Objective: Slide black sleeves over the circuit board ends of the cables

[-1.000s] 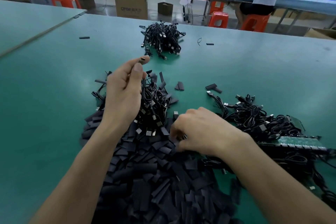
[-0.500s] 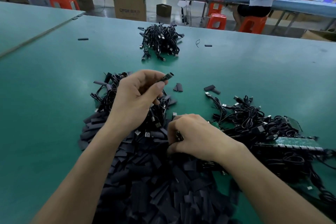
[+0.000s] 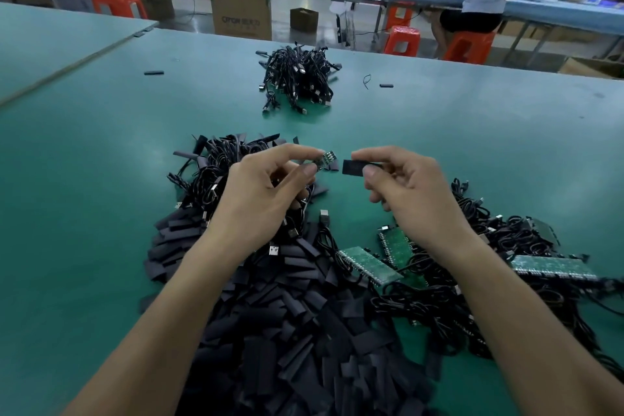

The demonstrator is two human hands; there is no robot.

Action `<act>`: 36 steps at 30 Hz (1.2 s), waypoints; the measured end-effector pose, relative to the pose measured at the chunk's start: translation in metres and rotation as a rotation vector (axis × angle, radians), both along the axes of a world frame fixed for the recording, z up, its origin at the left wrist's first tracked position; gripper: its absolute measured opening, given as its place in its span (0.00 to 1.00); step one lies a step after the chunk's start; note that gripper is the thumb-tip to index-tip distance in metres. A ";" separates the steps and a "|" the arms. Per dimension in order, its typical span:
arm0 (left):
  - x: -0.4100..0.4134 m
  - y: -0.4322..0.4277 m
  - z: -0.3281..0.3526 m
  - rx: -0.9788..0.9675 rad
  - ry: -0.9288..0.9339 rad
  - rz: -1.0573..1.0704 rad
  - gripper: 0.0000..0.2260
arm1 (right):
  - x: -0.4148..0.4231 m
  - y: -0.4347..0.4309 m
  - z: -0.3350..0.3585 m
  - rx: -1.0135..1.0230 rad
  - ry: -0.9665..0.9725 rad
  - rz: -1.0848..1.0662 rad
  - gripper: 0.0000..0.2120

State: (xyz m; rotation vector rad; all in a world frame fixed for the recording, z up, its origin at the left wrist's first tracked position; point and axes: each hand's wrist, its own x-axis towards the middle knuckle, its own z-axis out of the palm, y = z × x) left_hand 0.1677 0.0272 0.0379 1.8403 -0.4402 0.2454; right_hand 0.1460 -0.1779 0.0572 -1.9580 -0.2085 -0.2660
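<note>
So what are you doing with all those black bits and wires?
A person at a green table is fitting covers onto cables. The left hand pinches a cable's little circuit board end, and the right hand pinches one black sleeve beside it. The two are close but not touching yet. A big pile of sleeves lies in front, with tangled cables to the right.

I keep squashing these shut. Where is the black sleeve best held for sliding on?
Probably its right half, pinched from the right as the right hand does: the sleeve lies level, its free left end facing the circuit board.
</note>
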 end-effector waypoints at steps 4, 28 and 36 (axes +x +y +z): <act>-0.002 -0.002 0.000 0.036 0.008 0.007 0.08 | 0.000 0.000 -0.004 0.018 -0.029 -0.011 0.12; -0.004 -0.006 0.004 -0.004 0.073 -0.015 0.04 | -0.003 0.006 -0.015 0.090 -0.174 -0.077 0.06; -0.004 -0.006 0.002 -0.007 0.083 -0.046 0.03 | -0.005 0.007 -0.016 0.047 -0.171 -0.056 0.11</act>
